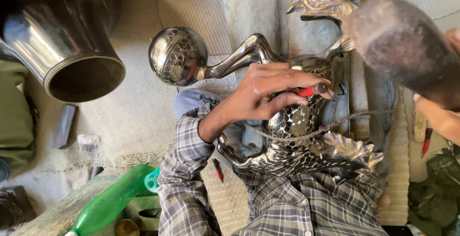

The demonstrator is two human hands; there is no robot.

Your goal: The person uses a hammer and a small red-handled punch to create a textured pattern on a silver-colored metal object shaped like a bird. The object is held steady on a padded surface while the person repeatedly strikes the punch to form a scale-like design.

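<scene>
My left hand [268, 94] pinches a small red-handled punch [311, 91] against the scaled body of a shiny metal fish-shaped ornament [297, 135], which rests across my lap. The ornament has a patterned ball [178, 55] on a curved stem at the left and gold fins [352, 149] at the right. My right hand [438, 114] grips the handle of a wooden mallet, whose blurred dark head [400, 37] is raised above the punch at the upper right. A cord [335, 123] runs across the ornament.
A large polished metal vessel [62, 39] lies on its side at the upper left. A green plastic bottle [112, 200] sits at the lower left. A dark block [64, 126] lies on the mat, and red-handled tools [426, 141] rest at the right.
</scene>
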